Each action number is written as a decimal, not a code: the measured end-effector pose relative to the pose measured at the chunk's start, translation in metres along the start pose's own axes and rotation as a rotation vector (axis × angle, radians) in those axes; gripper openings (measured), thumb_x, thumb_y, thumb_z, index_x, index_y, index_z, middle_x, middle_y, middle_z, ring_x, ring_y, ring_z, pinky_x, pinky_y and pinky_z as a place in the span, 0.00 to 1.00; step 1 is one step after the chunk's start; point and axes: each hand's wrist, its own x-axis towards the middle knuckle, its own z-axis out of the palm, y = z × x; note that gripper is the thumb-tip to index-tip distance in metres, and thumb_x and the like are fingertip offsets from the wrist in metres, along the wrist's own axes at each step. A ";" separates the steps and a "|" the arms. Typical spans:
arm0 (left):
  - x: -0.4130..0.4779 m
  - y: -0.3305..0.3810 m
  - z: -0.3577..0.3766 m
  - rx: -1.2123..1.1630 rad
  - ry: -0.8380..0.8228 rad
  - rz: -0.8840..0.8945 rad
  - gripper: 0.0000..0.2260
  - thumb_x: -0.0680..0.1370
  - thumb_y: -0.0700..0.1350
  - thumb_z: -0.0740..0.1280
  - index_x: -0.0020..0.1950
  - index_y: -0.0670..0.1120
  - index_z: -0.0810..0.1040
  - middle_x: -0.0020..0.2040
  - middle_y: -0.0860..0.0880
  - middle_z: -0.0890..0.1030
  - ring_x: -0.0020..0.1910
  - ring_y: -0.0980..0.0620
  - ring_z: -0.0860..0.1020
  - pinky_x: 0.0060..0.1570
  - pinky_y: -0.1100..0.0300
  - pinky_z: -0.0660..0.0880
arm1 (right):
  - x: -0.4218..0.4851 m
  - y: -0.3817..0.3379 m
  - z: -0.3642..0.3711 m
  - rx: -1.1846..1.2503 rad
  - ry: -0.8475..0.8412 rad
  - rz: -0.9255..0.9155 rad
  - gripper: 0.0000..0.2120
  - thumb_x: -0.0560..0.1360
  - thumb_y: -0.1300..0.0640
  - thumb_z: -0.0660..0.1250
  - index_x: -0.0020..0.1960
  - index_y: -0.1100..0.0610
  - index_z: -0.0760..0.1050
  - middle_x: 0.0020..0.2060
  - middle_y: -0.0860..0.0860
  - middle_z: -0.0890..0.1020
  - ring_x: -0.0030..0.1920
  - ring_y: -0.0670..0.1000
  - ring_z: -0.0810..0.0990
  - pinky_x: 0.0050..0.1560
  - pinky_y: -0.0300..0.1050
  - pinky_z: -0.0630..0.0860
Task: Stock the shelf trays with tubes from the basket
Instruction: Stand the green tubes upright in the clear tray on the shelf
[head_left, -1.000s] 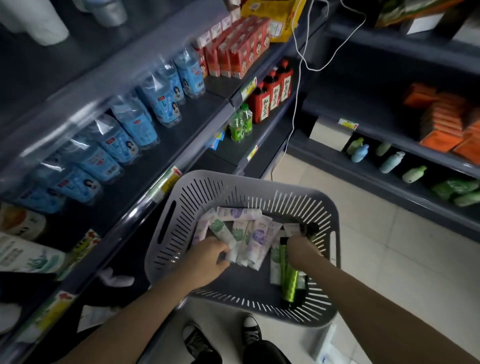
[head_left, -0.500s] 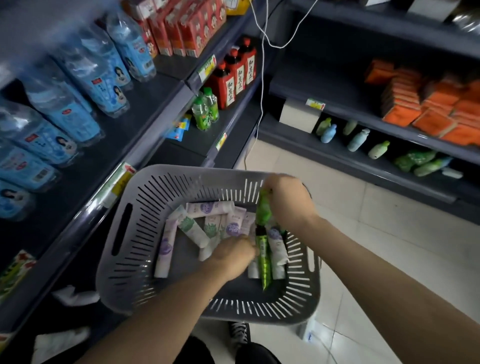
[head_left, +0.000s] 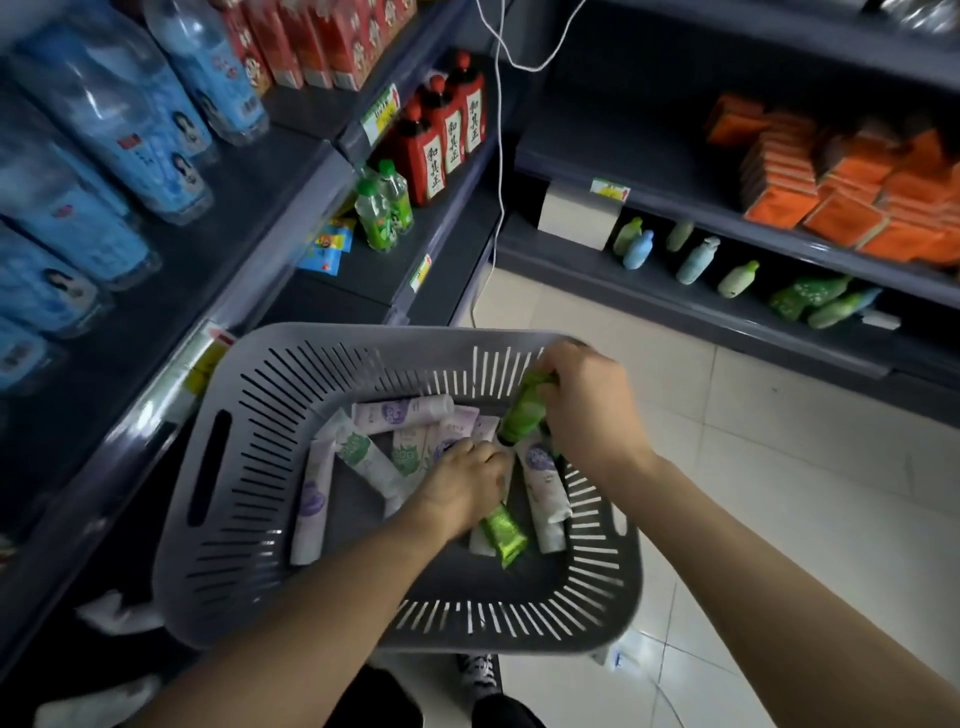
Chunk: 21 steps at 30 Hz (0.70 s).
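A grey slotted basket (head_left: 249, 467) sits low in front of me, holding several white, purple and green tubes (head_left: 317, 499). My right hand (head_left: 587, 405) is closed around a green tube (head_left: 522, 410), lifted and tilted above the pile with its dark cap pointing down. My left hand (head_left: 462, 483) is down among the tubes, fingers curled over a second green tube (head_left: 501, 535) that lies on the basket floor. A white and purple tube (head_left: 543, 488) lies beside it.
Dark shelves on the left carry blue water bottles (head_left: 130, 124), red cartons, red-capped dark bottles (head_left: 441, 140) and green bottles (head_left: 382, 208). Shelves at the back right hold orange packs (head_left: 841, 176) and small pastel bottles (head_left: 696, 260). A white cable (head_left: 500, 156) hangs down. Tiled floor lies right.
My right hand has risen out of the pile with a green tube. My left hand has shifted right onto the other green tube. The view has tilted down and toward the shelves.
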 end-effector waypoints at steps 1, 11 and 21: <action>-0.004 -0.004 -0.003 -0.027 0.001 -0.063 0.14 0.73 0.36 0.60 0.53 0.43 0.82 0.56 0.46 0.77 0.56 0.45 0.75 0.54 0.53 0.72 | 0.001 -0.002 -0.001 0.020 0.003 0.018 0.07 0.68 0.69 0.60 0.43 0.61 0.73 0.41 0.58 0.79 0.41 0.60 0.76 0.41 0.53 0.76; -0.105 -0.061 -0.087 -0.932 0.268 -0.826 0.06 0.71 0.46 0.69 0.43 0.44 0.81 0.40 0.45 0.82 0.42 0.47 0.80 0.37 0.57 0.73 | 0.026 -0.090 -0.059 0.221 -0.049 -0.112 0.04 0.72 0.64 0.67 0.46 0.60 0.79 0.41 0.54 0.82 0.43 0.54 0.79 0.45 0.42 0.72; -0.253 -0.097 -0.212 -1.132 0.954 -1.055 0.12 0.70 0.43 0.74 0.49 0.45 0.73 0.44 0.47 0.79 0.43 0.49 0.77 0.44 0.54 0.73 | 0.011 -0.266 -0.151 0.467 -0.049 -0.527 0.03 0.72 0.63 0.70 0.40 0.57 0.80 0.37 0.54 0.83 0.40 0.58 0.82 0.46 0.57 0.80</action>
